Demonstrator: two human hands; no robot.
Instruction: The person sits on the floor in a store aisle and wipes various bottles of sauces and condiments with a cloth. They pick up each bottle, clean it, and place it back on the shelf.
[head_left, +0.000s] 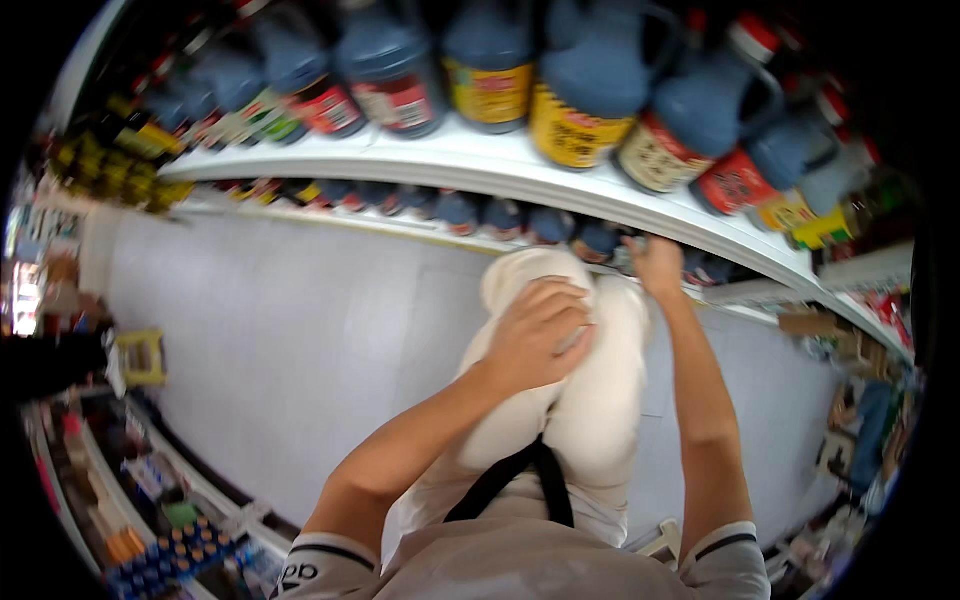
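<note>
My left hand (536, 334) rests on the thigh of my cream trousers (600, 390), near the knee, fingers bent. A small pale patch shows between its thumb and fingers; whether this is trouser cloth or a held thing is unclear. Stretched forward, my right hand (658, 266) is at the lower shelf, under the front edge of the upper shelf (480, 169). Its fingertips are beside a small dark bottle (598, 244), and blur hides whether they grip anything. More dark bottles (457, 212) with red labels line that lower shelf.
Large handled jugs of dark liquid (585, 90) stand along the upper shelf above my hands. Grey floor (300, 300) stretches to the left, with a yellow step stool (141, 358) beyond. Stocked shelves (135, 480) are behind me at left; boxes (810, 324) sit at right.
</note>
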